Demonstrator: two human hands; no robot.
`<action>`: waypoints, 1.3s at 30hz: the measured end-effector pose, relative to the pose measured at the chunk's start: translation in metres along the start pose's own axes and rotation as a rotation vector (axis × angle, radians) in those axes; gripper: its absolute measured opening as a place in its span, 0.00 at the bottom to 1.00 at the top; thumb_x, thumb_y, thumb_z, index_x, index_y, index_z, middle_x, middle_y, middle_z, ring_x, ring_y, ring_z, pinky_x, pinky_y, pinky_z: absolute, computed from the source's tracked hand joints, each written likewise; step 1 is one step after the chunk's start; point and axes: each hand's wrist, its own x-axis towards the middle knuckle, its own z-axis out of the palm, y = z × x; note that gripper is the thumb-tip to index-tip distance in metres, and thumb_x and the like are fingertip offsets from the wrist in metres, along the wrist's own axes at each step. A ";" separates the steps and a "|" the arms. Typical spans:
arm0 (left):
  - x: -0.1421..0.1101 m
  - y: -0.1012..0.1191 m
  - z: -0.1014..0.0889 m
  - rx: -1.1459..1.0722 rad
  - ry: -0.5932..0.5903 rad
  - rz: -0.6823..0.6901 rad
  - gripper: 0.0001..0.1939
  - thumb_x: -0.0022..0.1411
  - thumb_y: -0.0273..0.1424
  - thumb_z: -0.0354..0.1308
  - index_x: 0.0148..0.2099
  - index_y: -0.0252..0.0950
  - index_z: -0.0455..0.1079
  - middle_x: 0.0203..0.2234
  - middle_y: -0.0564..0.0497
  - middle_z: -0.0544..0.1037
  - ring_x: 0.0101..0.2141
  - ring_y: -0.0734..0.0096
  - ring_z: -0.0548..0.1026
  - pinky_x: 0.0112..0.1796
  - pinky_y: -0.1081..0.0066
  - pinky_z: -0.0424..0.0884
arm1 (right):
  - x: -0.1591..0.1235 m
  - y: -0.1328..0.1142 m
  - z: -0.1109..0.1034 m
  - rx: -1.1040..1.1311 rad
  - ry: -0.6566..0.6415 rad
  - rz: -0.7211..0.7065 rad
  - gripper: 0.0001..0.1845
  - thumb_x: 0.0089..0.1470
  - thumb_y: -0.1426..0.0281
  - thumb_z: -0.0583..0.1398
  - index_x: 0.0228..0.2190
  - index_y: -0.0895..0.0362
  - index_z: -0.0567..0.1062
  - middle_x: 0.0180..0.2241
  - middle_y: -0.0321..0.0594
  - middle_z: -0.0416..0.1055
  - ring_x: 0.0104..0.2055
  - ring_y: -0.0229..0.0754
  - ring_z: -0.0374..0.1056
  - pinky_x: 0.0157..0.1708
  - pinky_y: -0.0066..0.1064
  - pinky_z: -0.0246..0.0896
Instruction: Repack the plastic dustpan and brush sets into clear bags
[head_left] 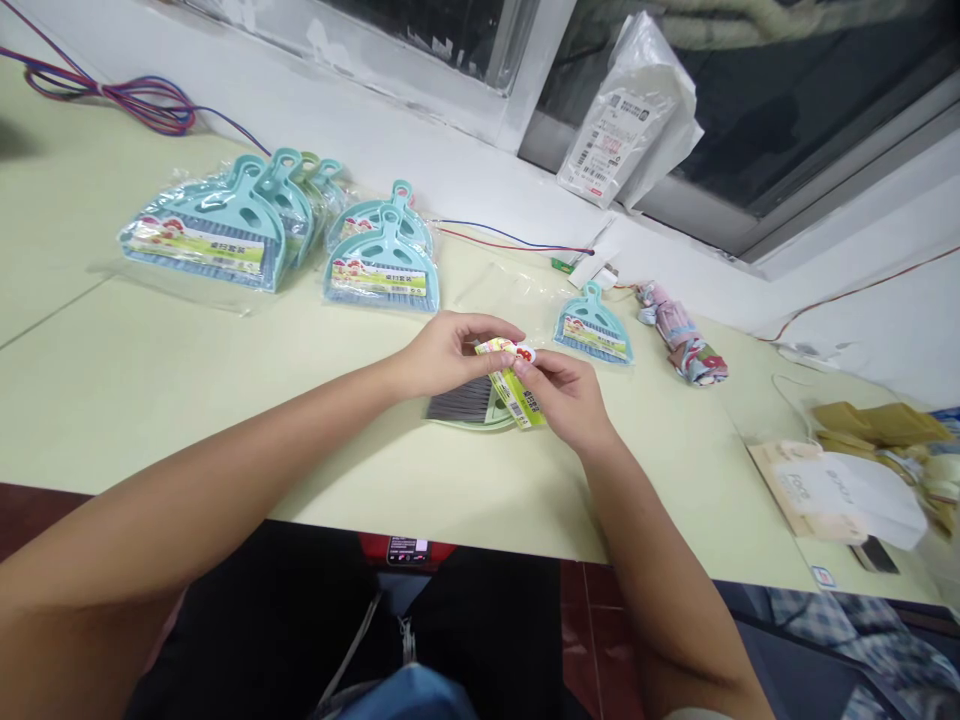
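Between my two hands is a printed label card [516, 386], yellow-green with red mushrooms and a barcode. My left hand [455, 352] pinches its upper left part between thumb and fingers. The thumb and fingers of my right hand [568, 392] close on its upper right edge. Right below the card lies a small brush [459, 402] with grey bristles on a pale green dustpan [480, 427]. My hands and the card cover much of both.
Bagged blue dustpan sets [202, 235] stand at the back left, with more [381, 270] at the middle and one [595, 325] at the right. A folded umbrella [682, 335], coiled wires [150, 105] and a tissue pack [806, 490] also lie on the table [225, 400].
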 end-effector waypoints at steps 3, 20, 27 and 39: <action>0.000 0.000 0.000 -0.057 -0.011 -0.020 0.19 0.59 0.37 0.70 0.50 0.33 0.80 0.44 0.42 0.84 0.43 0.61 0.81 0.45 0.64 0.76 | -0.002 -0.001 -0.001 -0.137 -0.011 -0.121 0.14 0.62 0.57 0.64 0.35 0.54 0.83 0.32 0.38 0.77 0.34 0.41 0.70 0.34 0.34 0.64; 0.002 0.000 -0.002 -0.188 -0.053 -0.053 0.18 0.56 0.37 0.73 0.46 0.33 0.79 0.39 0.45 0.83 0.39 0.66 0.80 0.44 0.64 0.76 | -0.002 -0.005 0.001 -0.301 -0.019 -0.215 0.16 0.65 0.56 0.60 0.33 0.52 0.81 0.30 0.40 0.76 0.34 0.43 0.69 0.37 0.37 0.64; 0.002 0.002 -0.004 -0.157 -0.007 -0.049 0.17 0.56 0.37 0.73 0.44 0.33 0.79 0.37 0.45 0.83 0.37 0.67 0.80 0.42 0.65 0.76 | -0.001 -0.003 0.000 -0.284 -0.023 -0.225 0.15 0.65 0.57 0.60 0.34 0.52 0.82 0.31 0.40 0.76 0.34 0.43 0.70 0.36 0.37 0.64; 0.003 0.002 -0.008 -0.118 -0.009 -0.045 0.17 0.55 0.38 0.74 0.43 0.33 0.80 0.36 0.46 0.82 0.36 0.68 0.79 0.41 0.65 0.76 | -0.003 -0.006 0.000 -0.272 -0.032 -0.210 0.15 0.65 0.57 0.60 0.35 0.52 0.82 0.32 0.40 0.77 0.35 0.44 0.71 0.37 0.37 0.64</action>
